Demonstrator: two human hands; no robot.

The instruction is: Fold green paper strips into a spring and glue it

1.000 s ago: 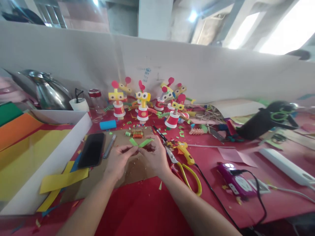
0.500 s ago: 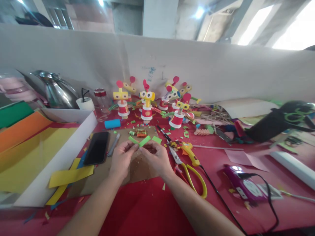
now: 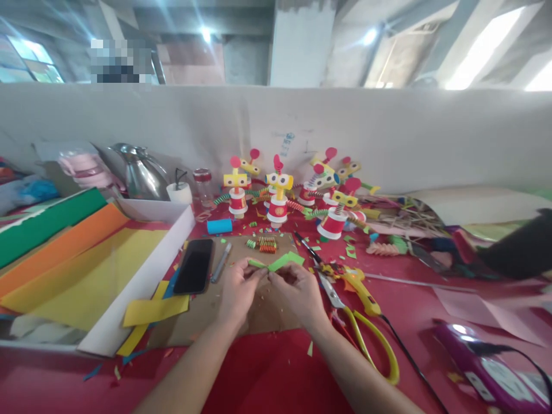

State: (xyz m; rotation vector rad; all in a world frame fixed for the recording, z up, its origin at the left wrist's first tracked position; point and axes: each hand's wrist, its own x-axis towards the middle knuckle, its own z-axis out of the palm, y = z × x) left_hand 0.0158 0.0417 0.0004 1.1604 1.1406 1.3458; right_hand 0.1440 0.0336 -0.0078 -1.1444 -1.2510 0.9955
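A bright green paper strip (image 3: 280,264) is pinched between the fingertips of both hands, bent where they meet. My left hand (image 3: 241,288) is closed on the strip's left part, and my right hand (image 3: 301,289) grips it close beside. Both are above a brown cardboard sheet (image 3: 267,316). Just beyond the fingers lie small folded paper springs, one orange and striped (image 3: 267,245) and one green (image 3: 250,244). My fingers partly hide the strip.
Red paper-cup robots (image 3: 276,210) stand at the back by the white partition (image 3: 185,126). Right of my hands are yellow-handled scissors (image 3: 379,351), a yellow glue gun (image 3: 362,289) and its cord. On the left are a phone (image 3: 195,266), a grey pen (image 3: 221,263) and a white box (image 3: 142,287) of coloured paper.
The view has swung left and up, so things sit further right and lower in the picture. Both hands still hold the green strip, its right end now lower.
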